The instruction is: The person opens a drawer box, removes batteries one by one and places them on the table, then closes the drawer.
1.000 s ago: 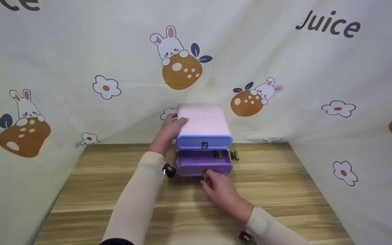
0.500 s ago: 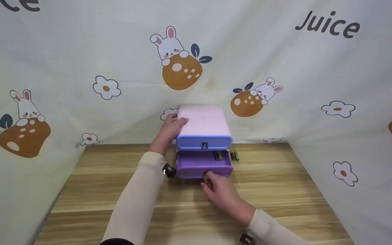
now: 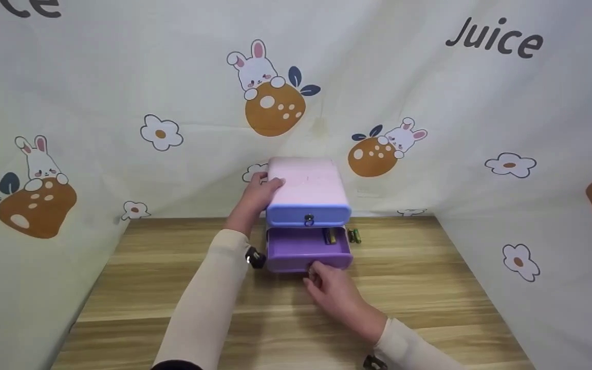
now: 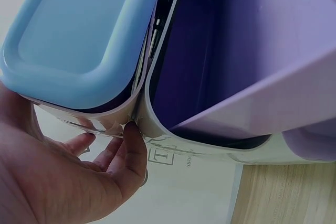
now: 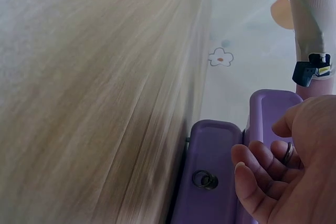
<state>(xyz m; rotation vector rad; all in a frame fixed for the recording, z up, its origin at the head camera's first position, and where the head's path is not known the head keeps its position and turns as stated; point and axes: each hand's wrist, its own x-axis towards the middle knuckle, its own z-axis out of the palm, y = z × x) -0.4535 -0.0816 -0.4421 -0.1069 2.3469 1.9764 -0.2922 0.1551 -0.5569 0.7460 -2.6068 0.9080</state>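
A small chest (image 3: 307,180) with a pink top stands against the back wall. Its blue top drawer (image 3: 291,216) is closed, while the purple drawer (image 3: 285,263) below is pulled out. Inside the purple drawer, small cylinders that look like batteries (image 3: 330,236) lie at the right. My left hand (image 3: 259,194) grips the chest's left upper edge, thumb on top, fingers against the side (image 4: 105,177). With curled fingers my right hand (image 3: 339,298) pinches the purple drawer's pull, which the fingers largely hide. In the right wrist view, another purple drawer (image 5: 210,135) sits below, with its ring pull (image 5: 205,180) showing.
Green batteries (image 3: 354,236) lie on the wooden table (image 3: 409,288) just right of the chest. Printed cloth walls (image 3: 198,164) enclose the table at the back and both sides. A small black device (image 3: 256,257) sits at the left wrist.
The purple drawer has slid a little further out toward me, with my right hand moving along with it. More of the batteries inside shows. My left hand has kept its place.
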